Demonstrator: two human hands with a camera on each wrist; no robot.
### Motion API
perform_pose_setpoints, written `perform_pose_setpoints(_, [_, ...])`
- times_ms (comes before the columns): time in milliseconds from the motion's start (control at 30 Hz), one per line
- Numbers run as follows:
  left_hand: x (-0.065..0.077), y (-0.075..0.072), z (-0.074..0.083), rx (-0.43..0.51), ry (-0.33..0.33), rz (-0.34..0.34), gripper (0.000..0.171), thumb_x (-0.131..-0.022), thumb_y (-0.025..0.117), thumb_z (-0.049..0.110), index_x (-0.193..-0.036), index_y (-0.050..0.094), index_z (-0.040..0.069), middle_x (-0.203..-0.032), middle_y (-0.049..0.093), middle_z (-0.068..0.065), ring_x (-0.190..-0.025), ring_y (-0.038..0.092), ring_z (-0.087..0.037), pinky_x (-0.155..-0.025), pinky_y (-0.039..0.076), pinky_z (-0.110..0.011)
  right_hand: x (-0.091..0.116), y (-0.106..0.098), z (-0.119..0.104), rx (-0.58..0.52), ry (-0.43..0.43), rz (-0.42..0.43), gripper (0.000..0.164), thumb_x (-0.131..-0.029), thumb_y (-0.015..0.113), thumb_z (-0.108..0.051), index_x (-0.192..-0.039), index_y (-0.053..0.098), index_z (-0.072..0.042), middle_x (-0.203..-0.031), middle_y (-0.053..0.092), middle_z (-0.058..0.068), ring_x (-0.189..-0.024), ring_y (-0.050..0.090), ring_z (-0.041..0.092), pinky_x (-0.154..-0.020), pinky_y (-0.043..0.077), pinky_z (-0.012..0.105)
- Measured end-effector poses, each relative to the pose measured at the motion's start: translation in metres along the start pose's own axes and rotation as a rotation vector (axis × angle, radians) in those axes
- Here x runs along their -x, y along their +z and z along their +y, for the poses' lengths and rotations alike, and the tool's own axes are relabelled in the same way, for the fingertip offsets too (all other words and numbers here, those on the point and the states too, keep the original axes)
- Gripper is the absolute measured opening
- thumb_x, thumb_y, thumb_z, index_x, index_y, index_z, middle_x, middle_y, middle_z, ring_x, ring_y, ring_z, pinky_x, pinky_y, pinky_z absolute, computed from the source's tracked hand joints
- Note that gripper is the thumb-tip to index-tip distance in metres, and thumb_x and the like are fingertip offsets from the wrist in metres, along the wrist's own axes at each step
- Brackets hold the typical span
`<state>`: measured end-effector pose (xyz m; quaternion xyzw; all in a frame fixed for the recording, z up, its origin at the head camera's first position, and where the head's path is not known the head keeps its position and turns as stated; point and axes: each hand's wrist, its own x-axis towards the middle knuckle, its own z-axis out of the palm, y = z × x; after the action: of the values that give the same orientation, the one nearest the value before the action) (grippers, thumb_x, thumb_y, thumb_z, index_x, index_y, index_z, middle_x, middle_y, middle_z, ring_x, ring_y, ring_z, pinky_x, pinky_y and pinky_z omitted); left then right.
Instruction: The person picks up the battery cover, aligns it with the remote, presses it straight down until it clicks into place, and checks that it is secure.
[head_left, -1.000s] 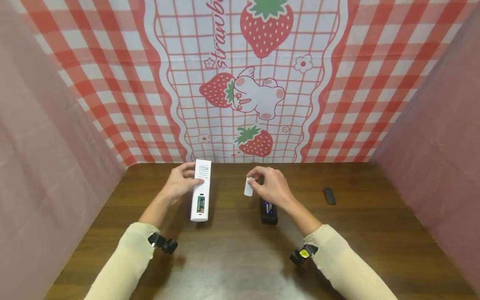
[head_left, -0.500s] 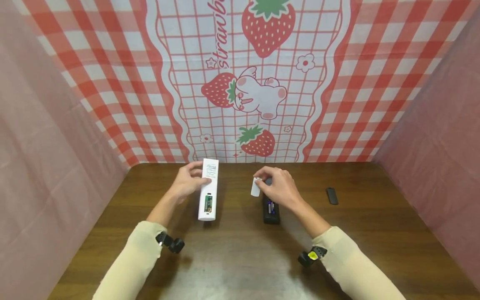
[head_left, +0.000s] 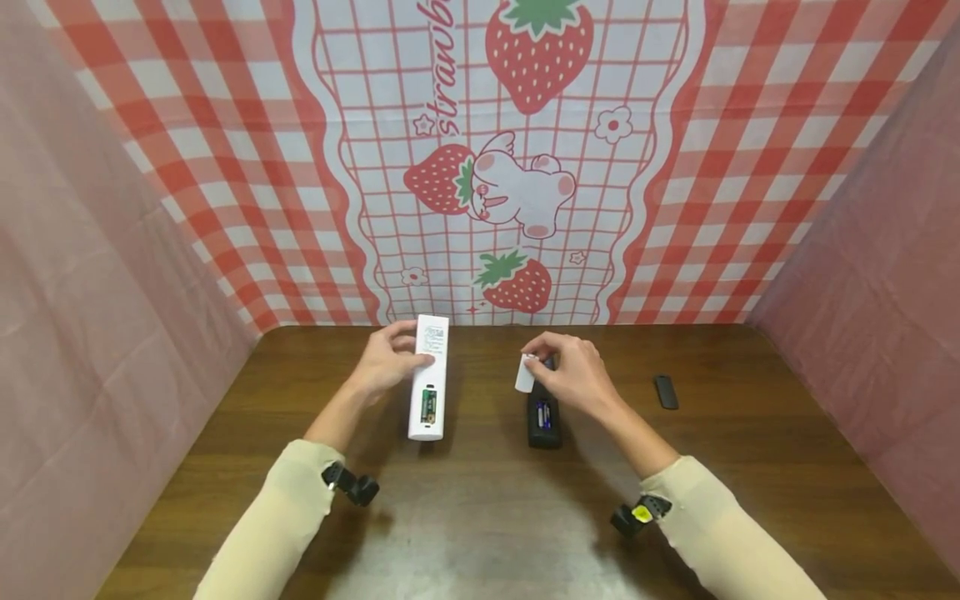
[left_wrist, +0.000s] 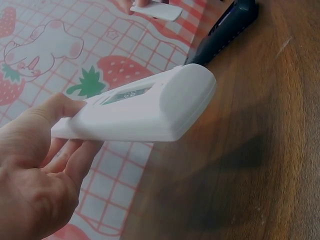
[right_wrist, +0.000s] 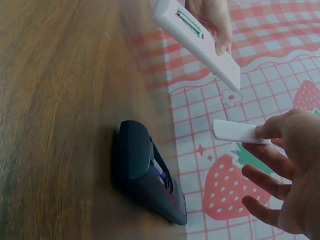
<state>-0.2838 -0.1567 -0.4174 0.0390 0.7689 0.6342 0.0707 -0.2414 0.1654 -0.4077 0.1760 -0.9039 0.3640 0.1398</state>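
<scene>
My left hand (head_left: 392,360) grips a white remote control (head_left: 431,375) by its side, thumb across its back. The back faces up, and its uncovered battery compartment shows green batteries (head_left: 428,407). Between thumb and fingers my right hand (head_left: 573,371) pinches a small white battery cover (right_wrist: 235,131), to the right of the white remote. Below that hand a black remote control (head_left: 544,429) lies on the table, back up, with purple-blue batteries (head_left: 543,413) showing in its uncovered compartment. The right hand hides part of its far end in the head view.
A black battery cover (head_left: 665,392) lies on the wooden table (head_left: 465,517), right of the black remote. A red-and-white checked cloth (head_left: 720,167) with strawberries hangs at the table's far edge. Pink curtains (head_left: 877,275) stand along both sides.
In the head view both hands have shifted to the right, with the white remote and the white battery cover still held. Part of this shift comes from the camera moving.
</scene>
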Motion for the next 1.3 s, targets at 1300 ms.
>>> perform_pose_setpoints(1300, [-0.001,0.024,0.008,0.099,0.026,0.015,0.082,-0.091,0.077,-0.016,-0.166,0.047,-0.002,-0.141,0.071,-0.033,-0.094,0.074,-0.009,-0.088,0.073,-0.030,0.009,-0.022,0.012,-0.072,0.022,0.048,0.009,-0.102,0.081,-0.009,-0.111,0.083,-0.007,-0.099,0.085,0.011,-0.087,0.073,0.019,-0.075,0.057,0.020])
